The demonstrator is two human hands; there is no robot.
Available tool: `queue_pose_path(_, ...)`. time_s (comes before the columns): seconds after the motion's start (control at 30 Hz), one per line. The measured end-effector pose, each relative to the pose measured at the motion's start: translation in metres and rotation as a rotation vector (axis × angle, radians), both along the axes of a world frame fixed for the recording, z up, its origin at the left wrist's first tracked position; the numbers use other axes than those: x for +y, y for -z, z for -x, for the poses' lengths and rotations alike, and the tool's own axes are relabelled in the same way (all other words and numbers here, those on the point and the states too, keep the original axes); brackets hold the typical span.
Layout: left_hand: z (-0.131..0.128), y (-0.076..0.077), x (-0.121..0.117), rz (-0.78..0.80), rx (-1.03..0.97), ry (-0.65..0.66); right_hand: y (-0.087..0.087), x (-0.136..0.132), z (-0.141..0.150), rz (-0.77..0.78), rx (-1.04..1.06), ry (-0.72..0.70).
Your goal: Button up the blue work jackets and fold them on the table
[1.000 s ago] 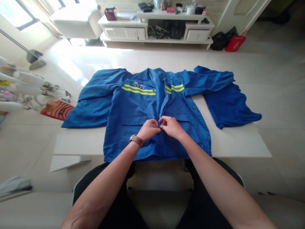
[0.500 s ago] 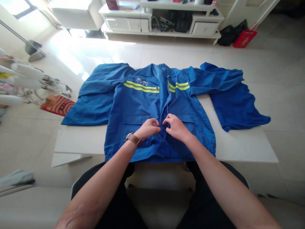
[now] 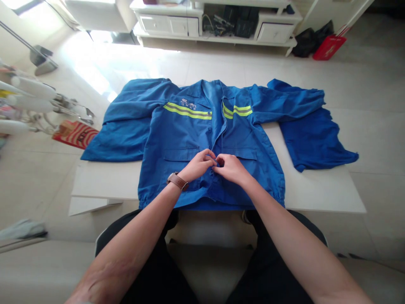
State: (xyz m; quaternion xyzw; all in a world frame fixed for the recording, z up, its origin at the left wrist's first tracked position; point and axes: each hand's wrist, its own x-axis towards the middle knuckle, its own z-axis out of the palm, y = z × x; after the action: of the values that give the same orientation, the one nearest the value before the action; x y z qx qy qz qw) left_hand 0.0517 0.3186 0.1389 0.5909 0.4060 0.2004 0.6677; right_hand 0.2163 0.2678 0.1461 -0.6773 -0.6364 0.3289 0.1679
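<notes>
A blue work jacket (image 3: pixel 180 135) with yellow-and-grey reflective stripes lies front side up, its sleeves spread to both sides. Its front is parted at the collar and chest, with buttons showing along the left edge of the opening. Over the lower front opening, my left hand (image 3: pixel 201 164) pinches the jacket's edge, a watch with a brown strap on its wrist. My right hand (image 3: pixel 232 168) is closed on the jacket's other front edge, fingertips meeting those of the left. The fingers hide the exact bit of cloth or button between them.
The jacket rests on a white table (image 3: pixel 322 190). Beyond it stands a white cabinet (image 3: pixel 171 27) with drawers and cables. A red bag (image 3: pixel 329 47) and black bag (image 3: pixel 305 44) are on the floor at the back right. At left are a striped paper bag (image 3: pixel 76 134) and white rods (image 3: pixel 33 90).
My hands have come together at the front opening, where they were slightly apart before. The lower front edges now lie closer together. The view has tilted slightly down.
</notes>
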Motion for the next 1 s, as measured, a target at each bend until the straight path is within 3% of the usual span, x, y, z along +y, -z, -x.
queue_pose_path(0.1, -0.001, -0.002, -0.002, -0.036, 0.007, 0.033, 0.0, -0.003, 0.004, -0.004, -0.093, 0.054)
queue_pose_path(0.23, 0.004, 0.0, -0.002, -0.342, 0.276, 0.041, -0.005, -0.004, 0.003, -0.023, -0.168, 0.12)
queue_pose_path(0.4, 0.008, 0.011, -0.01, -0.564, 0.606, 0.347, -0.014, -0.003, 0.002, -0.166, -0.183, 0.307)
queue_pose_path(0.47, 0.006, 0.015, -0.014, -0.611, 0.658, 0.393, -0.016, -0.004, 0.003, -0.191, -0.166, 0.325)
queue_pose_path(0.77, -0.003, 0.029, -0.017, -0.564, 0.733, 0.341, -0.005, -0.008, 0.004, -0.095, -0.211, 0.195)
queue_pose_path(0.87, -0.002, 0.02, -0.014, -0.55, 0.716, 0.262, -0.002, -0.007, 0.004, -0.09, -0.179, 0.165)
queue_pose_path(1.0, 0.002, 0.005, -0.008, -0.494, 0.528, 0.139, 0.001, -0.004, 0.004, -0.101, -0.081, 0.18)
